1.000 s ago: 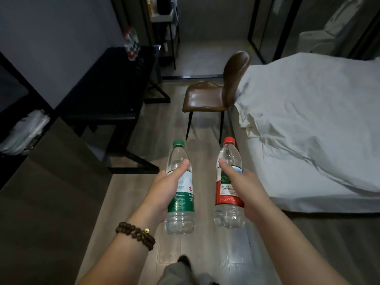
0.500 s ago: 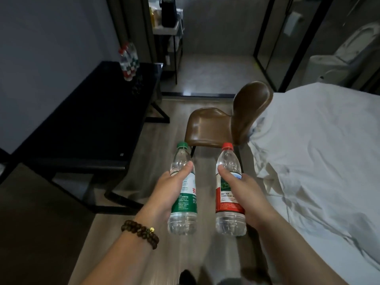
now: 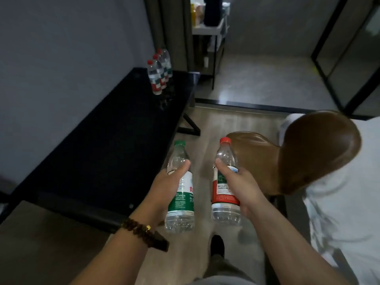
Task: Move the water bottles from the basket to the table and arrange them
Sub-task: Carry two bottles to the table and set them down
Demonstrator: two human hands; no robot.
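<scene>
My left hand [image 3: 170, 186] grips the green-capped bottle [image 3: 183, 202], my right hand [image 3: 240, 186] the red-capped bottle [image 3: 225, 159], both upright over the floor beside the black table [image 3: 102, 151]; risk: crowding the far row of bottles [image 3: 157, 77] at set-down could topple them.

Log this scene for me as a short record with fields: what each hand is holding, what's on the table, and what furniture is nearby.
left hand: grips the green-capped bottle, upright
right hand: grips the red-capped bottle, upright
held bottles: side by side, apart, over the floor
black table: on the person's left
row of bottles: stands at the table's far end by the wall; three red caps show, exact count unclear
brown chair: on the right, beside the white bed
</scene>
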